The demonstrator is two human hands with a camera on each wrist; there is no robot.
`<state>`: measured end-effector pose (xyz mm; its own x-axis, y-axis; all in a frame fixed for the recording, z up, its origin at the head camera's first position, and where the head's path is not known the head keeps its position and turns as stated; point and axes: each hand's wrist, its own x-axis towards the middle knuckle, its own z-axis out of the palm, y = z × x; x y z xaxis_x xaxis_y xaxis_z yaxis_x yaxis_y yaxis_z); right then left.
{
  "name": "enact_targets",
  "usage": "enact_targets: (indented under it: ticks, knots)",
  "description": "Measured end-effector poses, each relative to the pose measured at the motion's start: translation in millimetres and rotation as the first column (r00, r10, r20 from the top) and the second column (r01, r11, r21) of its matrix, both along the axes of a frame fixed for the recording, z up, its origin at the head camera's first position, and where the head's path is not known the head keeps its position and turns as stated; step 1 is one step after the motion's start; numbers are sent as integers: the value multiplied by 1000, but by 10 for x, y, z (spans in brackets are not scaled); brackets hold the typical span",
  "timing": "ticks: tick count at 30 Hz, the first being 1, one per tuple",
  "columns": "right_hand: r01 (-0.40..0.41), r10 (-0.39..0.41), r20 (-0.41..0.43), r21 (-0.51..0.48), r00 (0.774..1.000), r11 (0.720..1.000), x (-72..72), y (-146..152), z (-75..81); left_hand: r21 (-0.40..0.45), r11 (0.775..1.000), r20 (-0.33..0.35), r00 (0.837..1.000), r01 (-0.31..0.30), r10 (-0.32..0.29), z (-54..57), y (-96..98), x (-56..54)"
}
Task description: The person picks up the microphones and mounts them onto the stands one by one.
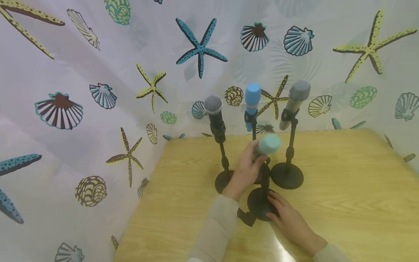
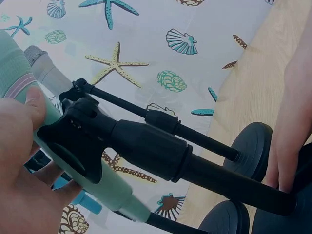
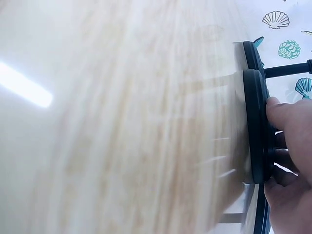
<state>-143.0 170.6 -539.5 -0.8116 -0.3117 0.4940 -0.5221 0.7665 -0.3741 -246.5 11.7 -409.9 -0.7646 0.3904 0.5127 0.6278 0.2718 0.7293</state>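
My left hand point(image 1: 246, 169) grips a mint-green microphone point(image 1: 270, 143), thumb on one side and fingers curled round the other. That microphone lies tilted in the black clip point(image 2: 80, 141) of a short stand. My right hand point(image 1: 291, 220) holds the stand's round black base point(image 1: 258, 203) by its right side, with the thumb point(image 3: 278, 109) and fingers spread across it. In the right wrist view the base point(image 3: 257, 126) shows edge-on, close over the wooden table. The stand's pole point(image 2: 234, 180) runs between the two hands.
Behind stand a black microphone with a silver head point(image 1: 214, 109), a blue microphone point(image 1: 252, 98) and a grey-beige microphone point(image 1: 296, 96), each on a black stand. The wooden table point(image 1: 343, 174) meets a shell-and-starfish curtain point(image 1: 183, 91). A dark angular piece point(image 1: 246, 217) shows beside the left sleeve.
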Motion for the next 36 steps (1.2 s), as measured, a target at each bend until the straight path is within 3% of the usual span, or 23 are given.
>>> enact_targets:
  ticks: [6,13,18,25,28,31,36]
  knots:
    - [-9,8,16,30,1000,1000,-2,1,-8,-29,998,147,988,48,-44,-3,-96,-2]
    - [0,0,10,16,1000,1000,-11,17,-28,-90,987,150,982,132,-118,-25,-152,-103]
    - [6,-6,-5,8,1000,1000,-7,27,-34,-202,973,100,991,111,-93,1,-128,-113]
    - [-9,9,-21,1,1000,1000,0,24,-36,-287,958,-10,1000,-13,11,-51,-77,-39]
    - [-13,13,-23,2,1000,1000,-5,23,-28,-286,956,-52,998,-60,47,-96,-61,-13]
    - [-9,9,-12,4,1000,1000,-6,24,-11,-260,963,-59,997,-67,54,-123,-47,3]
    - [-5,5,-2,2,1000,1000,5,16,1,-162,985,-13,998,-61,60,-205,-34,46]
